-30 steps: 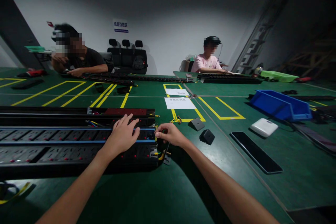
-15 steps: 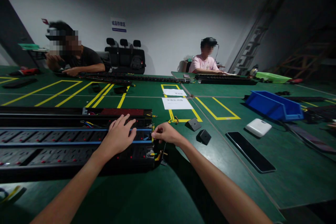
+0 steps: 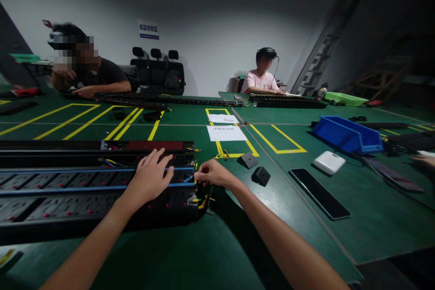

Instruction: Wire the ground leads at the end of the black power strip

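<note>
Long black socket strips [image 3: 84, 206] lie side by side on the green table, their ends near the middle of the view. My left hand [image 3: 151, 176] rests with spread fingers on the strip edged in blue [image 3: 68, 189]. At the end of that same strip, my right hand [image 3: 212, 173] has its thumb and forefinger pinched together; whatever is between them is too small to make out. Yellow wires [image 3: 204, 201] stick out of the nearest strip's end, just below my right hand. Two black end blocks [image 3: 261, 176] sit to the right of it.
A phone [image 3: 319, 193], a white case [image 3: 328, 162] and a blue bin [image 3: 346, 135] are on the right. White papers [image 3: 227, 133] lie ahead. Two people [image 3: 108, 74] sit across the table, and another person's hand [image 3: 424, 159] shows at the right edge.
The whole view has shifted slightly, so the table items appear further left. Both my hands keep nearly the same places on the strip. At the right edge, another person's hand shows more.
</note>
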`<action>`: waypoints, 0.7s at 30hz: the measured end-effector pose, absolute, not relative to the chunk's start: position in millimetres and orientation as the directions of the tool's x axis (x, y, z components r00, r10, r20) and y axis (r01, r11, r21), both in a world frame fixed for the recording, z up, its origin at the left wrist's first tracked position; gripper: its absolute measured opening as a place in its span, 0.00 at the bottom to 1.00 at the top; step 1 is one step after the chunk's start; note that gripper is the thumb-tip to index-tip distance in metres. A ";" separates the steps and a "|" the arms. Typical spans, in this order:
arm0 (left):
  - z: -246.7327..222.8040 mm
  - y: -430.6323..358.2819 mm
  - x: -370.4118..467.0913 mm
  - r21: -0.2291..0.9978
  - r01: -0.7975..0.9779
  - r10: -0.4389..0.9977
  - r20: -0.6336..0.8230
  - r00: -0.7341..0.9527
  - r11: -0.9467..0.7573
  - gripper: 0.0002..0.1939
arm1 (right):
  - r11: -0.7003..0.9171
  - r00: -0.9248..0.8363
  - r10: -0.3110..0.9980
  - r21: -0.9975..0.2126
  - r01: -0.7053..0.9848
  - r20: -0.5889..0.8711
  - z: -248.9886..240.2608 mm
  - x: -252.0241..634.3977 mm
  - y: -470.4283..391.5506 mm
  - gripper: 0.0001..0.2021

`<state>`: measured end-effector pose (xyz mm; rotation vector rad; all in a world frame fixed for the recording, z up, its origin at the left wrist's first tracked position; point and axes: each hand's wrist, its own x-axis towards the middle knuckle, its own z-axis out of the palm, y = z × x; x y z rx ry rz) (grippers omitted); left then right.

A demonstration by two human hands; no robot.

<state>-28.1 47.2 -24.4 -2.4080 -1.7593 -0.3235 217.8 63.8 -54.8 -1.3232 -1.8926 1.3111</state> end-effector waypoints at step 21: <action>-26.8 44.2 -30.3 0.045 0.936 0.894 0.317 0.317 -0.348 0.27 | 0.398 -0.577 0.816 -0.751 0.526 0.028 -35.0 216.9 58.1 0.14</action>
